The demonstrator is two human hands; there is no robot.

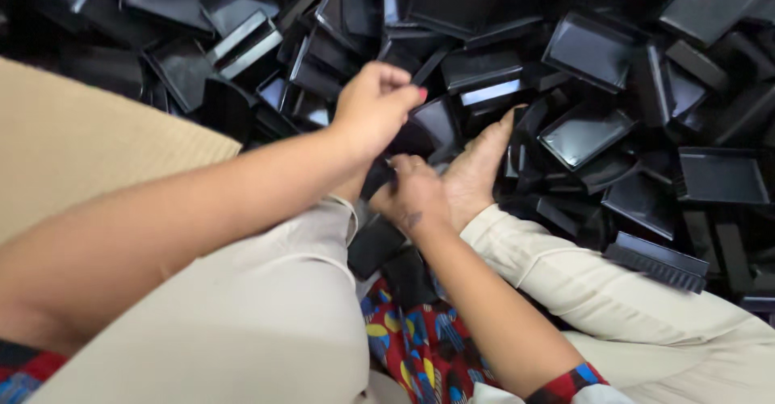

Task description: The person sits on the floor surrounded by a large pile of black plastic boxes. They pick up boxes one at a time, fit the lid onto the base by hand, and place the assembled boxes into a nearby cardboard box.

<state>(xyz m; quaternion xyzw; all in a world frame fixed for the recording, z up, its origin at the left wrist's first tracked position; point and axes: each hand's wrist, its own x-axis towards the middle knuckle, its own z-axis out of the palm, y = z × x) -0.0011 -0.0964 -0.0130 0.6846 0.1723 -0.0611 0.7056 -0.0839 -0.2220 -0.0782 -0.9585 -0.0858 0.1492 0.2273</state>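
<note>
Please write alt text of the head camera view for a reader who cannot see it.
Two bare hands meet over a large pile of black plastic trays: the left hand and the right hand pinch a black plastic piece between them. The person sits on the floor in beige trousers, one bare foot against the pile, with a brown cardboard sheet at left.

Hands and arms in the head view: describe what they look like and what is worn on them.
Both forearms are bare. The left hand has a fingernail painted red. The right hand carries a small dark mark on its back, and the right arm ends near the elbow in a short patterned sleeve of red, blue and black. No rings, watch or gloves show.
</note>
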